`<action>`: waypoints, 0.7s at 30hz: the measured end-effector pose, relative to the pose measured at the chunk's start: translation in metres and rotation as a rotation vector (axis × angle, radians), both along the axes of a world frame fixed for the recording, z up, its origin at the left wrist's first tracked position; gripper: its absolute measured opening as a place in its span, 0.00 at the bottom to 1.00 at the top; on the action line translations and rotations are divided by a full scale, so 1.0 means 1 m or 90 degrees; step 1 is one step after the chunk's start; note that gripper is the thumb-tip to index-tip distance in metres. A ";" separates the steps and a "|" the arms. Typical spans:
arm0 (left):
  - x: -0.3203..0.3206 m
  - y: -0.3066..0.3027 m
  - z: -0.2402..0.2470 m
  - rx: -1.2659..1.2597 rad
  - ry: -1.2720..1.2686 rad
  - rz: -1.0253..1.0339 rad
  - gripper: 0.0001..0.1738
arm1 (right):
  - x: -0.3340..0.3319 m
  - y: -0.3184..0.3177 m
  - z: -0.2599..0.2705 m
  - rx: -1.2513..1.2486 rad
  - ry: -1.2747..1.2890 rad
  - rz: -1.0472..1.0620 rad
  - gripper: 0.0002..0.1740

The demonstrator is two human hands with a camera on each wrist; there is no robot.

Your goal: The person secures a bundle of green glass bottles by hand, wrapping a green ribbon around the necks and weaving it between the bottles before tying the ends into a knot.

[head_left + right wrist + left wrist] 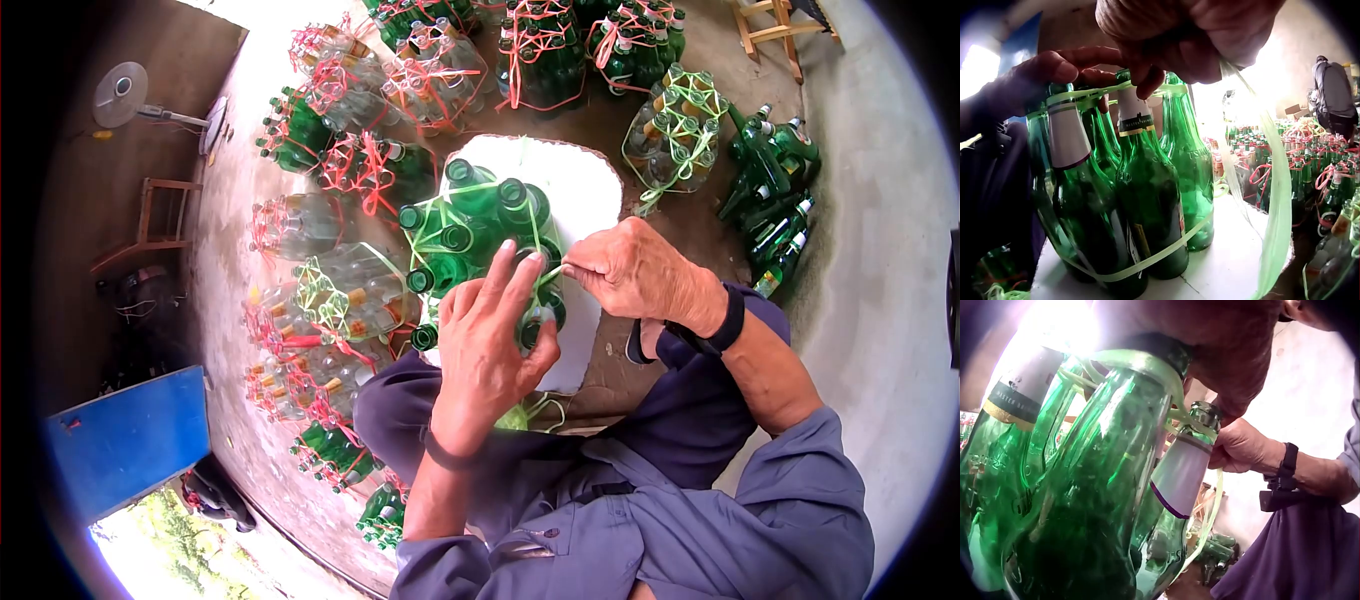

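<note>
A cluster of green glass bottles [1150, 200] stands upright on a white board [590, 195], with pale green plastic strap [1147, 261] round the bodies and more strap laced between the necks. In the head view, my left hand [488, 345] lies over the near side of the cluster, fingers mostly straight and thumb spread, touching the bottle tops. My right hand [645, 275] is just right of the necks, pinching the strap between thumb and fingertips. From it a long strap tail [1277, 194] hangs down in the right wrist view. Some necks carry white labels [1182, 469].
Bundles of clear bottles [435, 80] tied with pink strap crowd the floor to the left and beyond. Loose green bottles [770, 200] lie by the wall at right. A wooden stool [780, 30] stands at the far right, a fan [120, 95] at the left.
</note>
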State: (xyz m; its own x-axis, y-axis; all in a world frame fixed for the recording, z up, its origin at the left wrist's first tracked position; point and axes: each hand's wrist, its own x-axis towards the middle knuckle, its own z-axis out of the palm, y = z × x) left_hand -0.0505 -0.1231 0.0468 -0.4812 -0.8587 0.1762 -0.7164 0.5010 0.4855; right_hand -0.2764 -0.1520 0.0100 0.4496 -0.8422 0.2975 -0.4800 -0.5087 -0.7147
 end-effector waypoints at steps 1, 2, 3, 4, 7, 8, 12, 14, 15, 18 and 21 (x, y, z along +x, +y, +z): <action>0.000 0.000 0.000 -0.004 -0.002 0.000 0.39 | 0.000 0.000 0.000 0.001 -0.001 0.000 0.10; -0.001 0.000 0.000 -0.001 -0.004 -0.001 0.39 | 0.000 -0.001 -0.001 0.000 -0.008 0.004 0.10; -0.002 0.000 -0.001 0.002 0.018 0.007 0.39 | -0.001 -0.001 -0.002 0.001 -0.015 0.007 0.10; -0.002 0.000 -0.001 0.004 0.040 0.014 0.39 | -0.001 -0.001 -0.003 0.006 -0.018 0.005 0.10; -0.001 -0.001 -0.002 -0.013 0.021 0.005 0.39 | -0.003 -0.005 -0.007 0.011 -0.009 0.021 0.11; -0.001 0.000 -0.003 -0.012 0.020 0.005 0.39 | -0.003 -0.007 -0.008 0.009 -0.016 0.020 0.11; 0.001 -0.001 -0.001 -0.004 0.028 0.008 0.38 | -0.003 -0.017 -0.005 0.011 -0.017 0.024 0.12; 0.001 0.000 -0.002 -0.006 0.036 0.013 0.37 | -0.003 -0.017 -0.003 -0.008 -0.004 0.025 0.10; 0.001 0.000 -0.001 -0.012 0.041 0.018 0.37 | -0.003 -0.017 -0.001 -0.018 0.006 0.018 0.09; 0.001 0.000 -0.001 -0.015 0.038 0.021 0.39 | -0.003 -0.012 0.017 -0.102 0.075 0.037 0.06; 0.002 0.000 -0.002 -0.002 0.040 0.013 0.41 | 0.004 -0.010 0.032 -0.189 0.142 0.038 0.06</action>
State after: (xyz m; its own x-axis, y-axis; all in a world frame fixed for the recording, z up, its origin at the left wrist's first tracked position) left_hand -0.0484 -0.1230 0.0446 -0.4510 -0.8680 0.2078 -0.6954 0.4877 0.5278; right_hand -0.2721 -0.1624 0.0418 0.5767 -0.7043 0.4140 -0.5708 -0.7099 -0.4126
